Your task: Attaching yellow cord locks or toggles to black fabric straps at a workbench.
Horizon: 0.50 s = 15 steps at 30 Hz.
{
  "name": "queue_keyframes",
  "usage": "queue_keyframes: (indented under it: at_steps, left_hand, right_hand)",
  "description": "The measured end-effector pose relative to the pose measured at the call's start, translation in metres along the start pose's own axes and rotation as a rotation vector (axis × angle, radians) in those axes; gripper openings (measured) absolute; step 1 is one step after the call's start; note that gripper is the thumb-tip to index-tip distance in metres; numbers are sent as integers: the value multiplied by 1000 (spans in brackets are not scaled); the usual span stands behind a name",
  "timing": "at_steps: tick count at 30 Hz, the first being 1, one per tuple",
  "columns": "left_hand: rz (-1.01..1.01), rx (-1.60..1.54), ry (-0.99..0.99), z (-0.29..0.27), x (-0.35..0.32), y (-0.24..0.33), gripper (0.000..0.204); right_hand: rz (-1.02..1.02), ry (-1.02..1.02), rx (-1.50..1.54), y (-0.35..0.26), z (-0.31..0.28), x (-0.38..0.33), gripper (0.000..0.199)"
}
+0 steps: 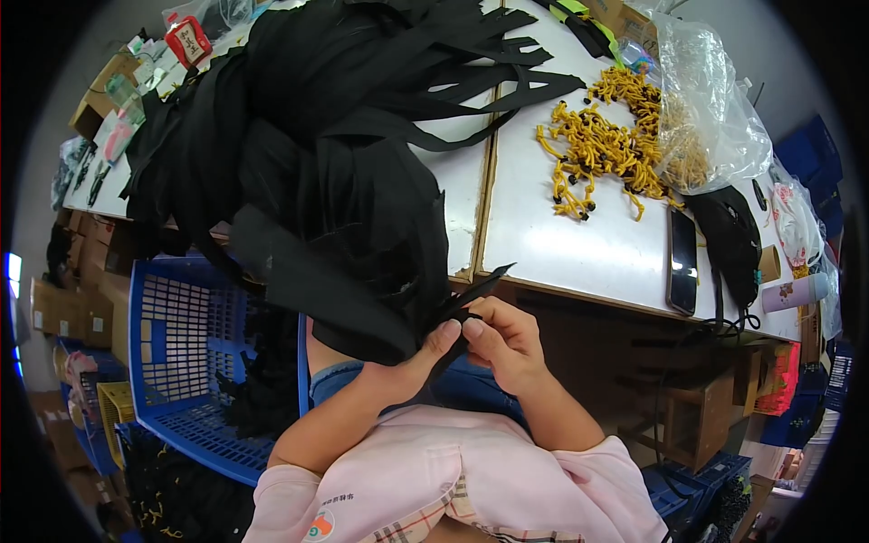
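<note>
A big heap of black fabric straps covers the left side of the white table and hangs over its front edge toward my lap. In front of my body, both hands meet at the lower right of the hanging bundle. My left hand is closed on a black strap, its thumb pressed on top. Right beside it, my right hand pinches the same black material between thumb and fingers. One strap end sticks up past my right fingers. What lies between the fingertips is mostly hidden.
Yellow cords with black ends lie on the table's right part, near a clear plastic bag. A phone, a black pouch and a pinkish cup are along the right side. A blue crate with black pieces stands left.
</note>
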<state>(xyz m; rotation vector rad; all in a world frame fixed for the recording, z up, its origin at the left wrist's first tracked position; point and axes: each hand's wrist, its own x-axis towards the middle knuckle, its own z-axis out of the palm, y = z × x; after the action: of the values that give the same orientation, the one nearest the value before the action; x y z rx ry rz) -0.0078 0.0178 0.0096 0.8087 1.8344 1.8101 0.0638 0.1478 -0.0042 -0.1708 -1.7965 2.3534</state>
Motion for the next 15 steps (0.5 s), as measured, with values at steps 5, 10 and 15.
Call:
queue_keyframes:
  at_steps: [5,10,15]
  left_hand:
    - [-23,8,17,-1,1,1,26]
    - [-43,-83,61,3,2,3,23]
    - [49,107,-64,-3,-2,-21,19]
  right_hand:
    - [64,-20,41,1,-1,1,11]
    - [17,-19,64,3,-1,2,12]
    - [238,5,463,4,0,-3,10]
